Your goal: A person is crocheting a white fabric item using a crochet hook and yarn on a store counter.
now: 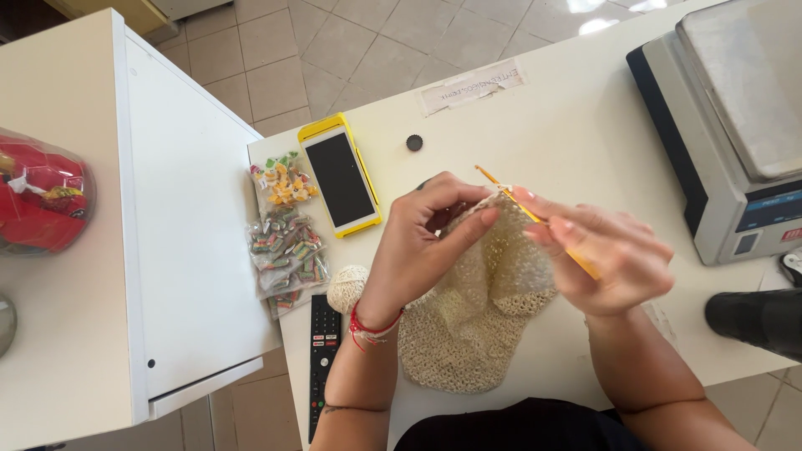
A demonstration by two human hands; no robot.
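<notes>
My left hand [426, 238] pinches the top edge of a cream crocheted mesh piece [468, 321] that lies on the pale table [576, 125] and hangs toward my lap. In my right hand [610, 255] is a yellow crochet hook [501, 185], its tip poking out above the fingers at the work's top edge. A small ball of cream yarn [345, 288] sits just left of my left wrist, which wears a red thread bracelet.
A phone in a yellow case [340, 179] lies screen up, with two clear bags of small coloured sweets [284, 242] beside it. A black remote [323, 359] lies near the front edge. A weighing scale [735, 125] stands at right, a small black cap [414, 143] further back, a white cabinet [75, 250] at left.
</notes>
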